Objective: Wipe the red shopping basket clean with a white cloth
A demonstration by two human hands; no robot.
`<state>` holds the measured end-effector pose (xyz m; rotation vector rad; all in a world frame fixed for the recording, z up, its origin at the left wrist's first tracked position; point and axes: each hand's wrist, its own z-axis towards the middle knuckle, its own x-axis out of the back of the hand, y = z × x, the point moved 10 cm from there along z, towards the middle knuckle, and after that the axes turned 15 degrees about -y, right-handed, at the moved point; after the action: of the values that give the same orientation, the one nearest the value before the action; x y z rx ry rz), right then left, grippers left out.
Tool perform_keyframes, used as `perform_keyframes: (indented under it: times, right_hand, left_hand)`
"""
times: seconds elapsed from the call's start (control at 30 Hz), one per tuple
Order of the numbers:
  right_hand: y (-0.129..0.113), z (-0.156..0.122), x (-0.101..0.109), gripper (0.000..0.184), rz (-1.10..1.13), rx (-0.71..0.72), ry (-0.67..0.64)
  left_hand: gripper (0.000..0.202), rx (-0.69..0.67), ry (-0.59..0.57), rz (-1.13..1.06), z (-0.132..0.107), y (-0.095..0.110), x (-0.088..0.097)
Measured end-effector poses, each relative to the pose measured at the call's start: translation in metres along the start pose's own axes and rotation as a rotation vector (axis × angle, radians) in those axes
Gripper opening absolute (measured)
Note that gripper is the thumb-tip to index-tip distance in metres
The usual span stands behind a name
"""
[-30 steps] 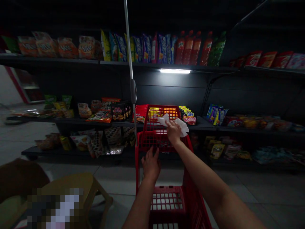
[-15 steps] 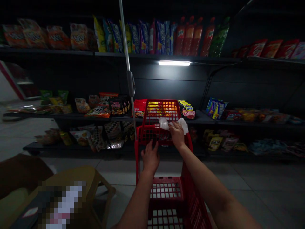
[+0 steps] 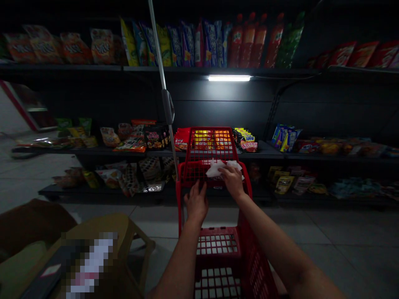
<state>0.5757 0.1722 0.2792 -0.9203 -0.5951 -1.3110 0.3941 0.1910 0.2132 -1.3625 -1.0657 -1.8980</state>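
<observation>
My right hand is shut on a crumpled white cloth or wipe, pressing it against the upper grid wall of a red plastic shopping cart. My left hand rests on the cart's near edge, its fingers apart and holding nothing. Both my forearms reach forward over the cart's lower grid basket. A thin silver metal pole rises from the cart's left side, just left of my hands.
Dark shelves packed with bright snack packets stand directly beyond the cart, with bottles on the top shelf. A tan stool holds a pixelated object at lower left. A tiled floor runs around the cart.
My right hand and the cloth have moved down the cart's grid wall, and the cloth looks more bunched. The shelves sit slightly higher in view, and the pole has shifted left.
</observation>
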Motion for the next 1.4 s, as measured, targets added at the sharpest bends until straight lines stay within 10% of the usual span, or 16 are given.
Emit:
perform_keyframes:
  times: [0.13,0.37,0.5,0.7,0.97,1.27,1.4]
  right_hand:
    - [0.003,-0.004,0.003,0.028,0.052,-0.166,0.072]
    - [-0.139,0.026,-0.066,0.024,0.056,0.362,-0.346]
    - [-0.096,0.012,-0.048,0.028,-0.032,0.362,-0.313]
    - [0.002,-0.012,0.000,0.025,-0.038,-0.042,-0.064]
    - [-0.136,0.024,-0.070,0.026,0.079,0.526,-0.412]
    - [-0.015,-0.015,-0.012,0.026,-0.199,0.341,-0.314]
    - [0.021,0.017,0.019,0.024,-0.250,0.302,-0.275]
  left_hand:
    - [0.062,0.022,0.003,-0.044,0.002,0.003,-0.001]
    - [0.049,0.041,0.009,-0.040,0.000,0.000,0.000]
    - [0.056,0.056,0.041,-0.034,-0.003,-0.008,0.006]
    - [0.052,0.070,0.109,-0.109,-0.004,-0.008,0.014]
    - [0.044,0.082,0.052,-0.062,0.000,-0.010,0.009]
    - [0.054,0.056,0.078,-0.058,-0.002,-0.007,0.013]
    - [0.053,0.049,0.066,-0.075,0.000,0.000,0.010]
